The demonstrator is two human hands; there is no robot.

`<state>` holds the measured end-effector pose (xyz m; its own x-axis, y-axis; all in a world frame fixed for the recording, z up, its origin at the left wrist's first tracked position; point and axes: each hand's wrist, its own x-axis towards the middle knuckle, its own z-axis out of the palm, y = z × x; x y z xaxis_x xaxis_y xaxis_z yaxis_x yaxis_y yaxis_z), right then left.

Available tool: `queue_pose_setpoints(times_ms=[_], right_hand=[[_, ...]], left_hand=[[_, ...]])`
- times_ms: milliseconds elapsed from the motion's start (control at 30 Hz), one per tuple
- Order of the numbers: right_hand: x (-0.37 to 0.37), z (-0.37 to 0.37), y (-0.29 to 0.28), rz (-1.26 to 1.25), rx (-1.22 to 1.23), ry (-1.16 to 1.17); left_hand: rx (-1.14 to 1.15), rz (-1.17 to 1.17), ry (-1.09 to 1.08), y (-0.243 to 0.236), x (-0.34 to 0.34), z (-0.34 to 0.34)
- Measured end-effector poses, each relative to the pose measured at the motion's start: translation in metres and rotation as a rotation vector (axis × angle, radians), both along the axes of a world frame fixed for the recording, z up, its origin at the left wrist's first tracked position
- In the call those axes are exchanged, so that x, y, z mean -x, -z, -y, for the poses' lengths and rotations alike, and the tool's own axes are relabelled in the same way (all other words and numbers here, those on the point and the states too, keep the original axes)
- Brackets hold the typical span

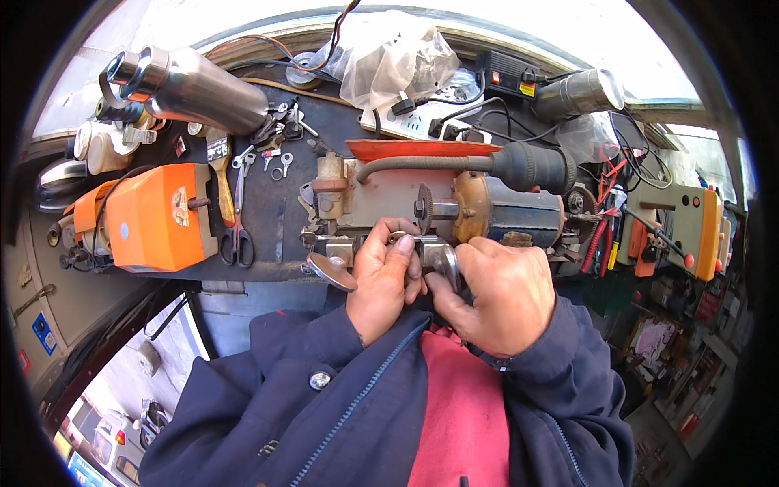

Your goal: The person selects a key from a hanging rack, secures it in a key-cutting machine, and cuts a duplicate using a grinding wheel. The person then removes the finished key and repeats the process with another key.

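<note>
Nearest, the left hand (381, 276) curls its fingers together over the front carriage of the key-cutting machine (430, 211), thumb laid along the top; whether it pinches a key there cannot be told. Just at 3 o'clock of it, the right hand (499, 292) is clamped on the round metal clamp knob (446, 261), which sits between the 2 hands, touching both. At 9 o'clock of the left hand a wing-shaped lever (331, 271) juts out. Farther, at 10 o'clock, scissors (238, 235) lie beside an orange machine (150, 217). Farthest, at 11 o'clock, a steel flask (191, 85) lies on its side, and loose keys (280, 158) sit near it.
</note>
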<state>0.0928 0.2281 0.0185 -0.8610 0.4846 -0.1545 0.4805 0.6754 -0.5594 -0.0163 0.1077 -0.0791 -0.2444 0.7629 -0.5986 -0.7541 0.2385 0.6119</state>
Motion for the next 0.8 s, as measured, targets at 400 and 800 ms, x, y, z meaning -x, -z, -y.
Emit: queue_pose_setpoints(times_ms=[400,800], right_hand=[[-0.002,-0.012,-0.011,0.041,-0.003,-0.168],[-0.003,0.024,0.011,-0.182,0.335,0.379]], left_hand=[[0.019,0.011,-0.011,0.001,-0.001,0.000],[0.027,0.018,0.013,-0.003,0.002,0.000]])
